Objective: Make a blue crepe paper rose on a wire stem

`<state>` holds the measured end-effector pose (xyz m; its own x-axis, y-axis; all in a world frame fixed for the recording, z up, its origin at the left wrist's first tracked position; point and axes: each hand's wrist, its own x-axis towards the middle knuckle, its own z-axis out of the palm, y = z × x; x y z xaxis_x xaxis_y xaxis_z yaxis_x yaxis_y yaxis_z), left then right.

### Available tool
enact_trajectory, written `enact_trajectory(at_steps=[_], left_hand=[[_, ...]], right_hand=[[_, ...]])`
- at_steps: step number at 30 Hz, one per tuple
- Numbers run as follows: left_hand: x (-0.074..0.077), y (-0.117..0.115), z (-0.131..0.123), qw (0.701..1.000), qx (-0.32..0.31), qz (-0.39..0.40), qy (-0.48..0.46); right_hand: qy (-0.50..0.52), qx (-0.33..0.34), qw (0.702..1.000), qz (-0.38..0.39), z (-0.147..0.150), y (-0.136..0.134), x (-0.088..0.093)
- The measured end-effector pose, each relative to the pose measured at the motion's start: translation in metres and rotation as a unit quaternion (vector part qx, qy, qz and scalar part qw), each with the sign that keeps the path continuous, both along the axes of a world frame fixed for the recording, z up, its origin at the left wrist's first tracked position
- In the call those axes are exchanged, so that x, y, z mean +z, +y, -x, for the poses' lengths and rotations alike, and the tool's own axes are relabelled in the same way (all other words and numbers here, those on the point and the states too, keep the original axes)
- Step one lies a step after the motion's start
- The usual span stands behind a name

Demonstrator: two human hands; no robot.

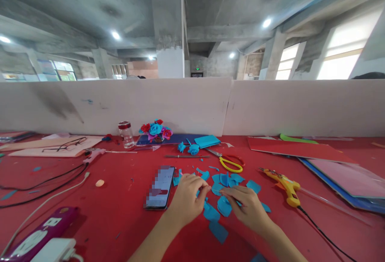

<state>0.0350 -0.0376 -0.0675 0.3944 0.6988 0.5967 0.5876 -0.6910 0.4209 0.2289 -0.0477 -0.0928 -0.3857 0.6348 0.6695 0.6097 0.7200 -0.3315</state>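
My left hand (190, 194) is closed in a pinch, thumb against the forefinger. To its right, my right hand (246, 205) is pinched too, fingertips pointing left. A small gap separates the two. Whatever sits between the fingertips is too small to make out. Under and around both hands lie several cut blue paper pieces (219, 232), some of them curled like petals. A phone (161, 188) with a lit, partly blurred screen lies just left of my left hand. Beyond the hands are scissors (231, 163) with red and yellow handles and small blue paper flowers (193, 149).
A yellow hot glue gun (290, 192) with its cord lies at the right, near stacked coloured sheets (349, 178). A paper flower bouquet (155, 129) and a glass jar (126, 136) stand by the white partition (192, 105). At left are a pink glue gun (94, 156), glasses (64, 145) and a purple power strip (42, 234).
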Motion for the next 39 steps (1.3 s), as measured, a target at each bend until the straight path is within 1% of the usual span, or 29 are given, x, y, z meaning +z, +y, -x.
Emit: enact_trajectory(at_steps=[3,5,7,10,12,16,19,21,23,24,26,28,30,32,34,37,38,39], left_hand=[[-0.002,-0.002,-0.002,0.999,0.010,-0.032,0.029],[-0.004,-0.001,-0.001,0.998,0.015,-0.034,0.041],[-0.005,0.003,0.002,0.998,0.039,-0.019,0.037],[-0.004,0.010,0.010,0.995,0.098,0.011,0.006],[-0.002,0.014,0.015,0.994,0.106,0.031,0.001],[0.003,0.014,0.017,0.995,0.034,0.097,-0.011],[0.006,0.011,0.013,0.991,-0.004,0.110,-0.082],[0.008,0.009,0.010,0.982,-0.028,0.133,-0.130],[0.009,0.006,0.006,0.975,-0.056,0.154,-0.152],[0.009,0.004,0.004,0.975,-0.066,0.153,-0.149],[0.009,0.001,0.001,0.983,-0.071,0.120,-0.118],[0.007,-0.001,0.000,0.995,-0.049,0.062,-0.066],[0.005,-0.001,0.000,1.000,-0.017,0.008,-0.015],[0.003,0.001,0.003,1.000,0.005,-0.019,-0.001],[0.004,0.004,0.008,0.999,0.029,-0.015,-0.036],[0.006,0.010,0.016,0.989,0.086,0.030,-0.120],[0.007,0.012,0.018,0.985,0.092,0.053,-0.133],[0.008,0.012,0.018,0.985,0.082,0.079,-0.133]], right_hand=[[0.000,-0.005,1.000,-0.006,0.002,-0.001,0.001],[0.002,-0.007,1.000,-0.009,0.002,-0.001,0.002],[0.006,-0.010,1.000,-0.019,-0.001,0.000,0.002],[0.028,-0.032,0.999,-0.030,-0.009,0.004,0.002],[0.048,-0.047,0.997,-0.023,-0.012,0.005,0.002],[0.071,-0.050,0.996,0.005,-0.010,0.005,0.001],[0.091,-0.051,0.994,0.040,-0.005,0.003,0.001],[0.104,-0.051,0.991,0.067,-0.001,0.002,0.002],[0.106,-0.041,0.990,0.086,0.002,0.000,0.003],[0.103,-0.035,0.990,0.090,0.003,-0.001,0.004],[0.095,-0.022,0.991,0.094,0.006,-0.004,0.005],[0.085,-0.015,0.992,0.096,0.009,-0.005,0.005],[0.076,-0.015,0.993,0.094,0.010,-0.005,0.004],[0.073,-0.019,0.994,0.084,0.008,-0.003,0.003],[0.084,-0.032,0.994,0.068,0.003,0.000,0.001],[0.112,-0.064,0.991,0.044,-0.006,0.006,0.001],[0.120,-0.071,0.989,0.040,-0.008,0.007,0.001],[0.127,-0.075,0.988,0.040,-0.009,0.008,0.002]])
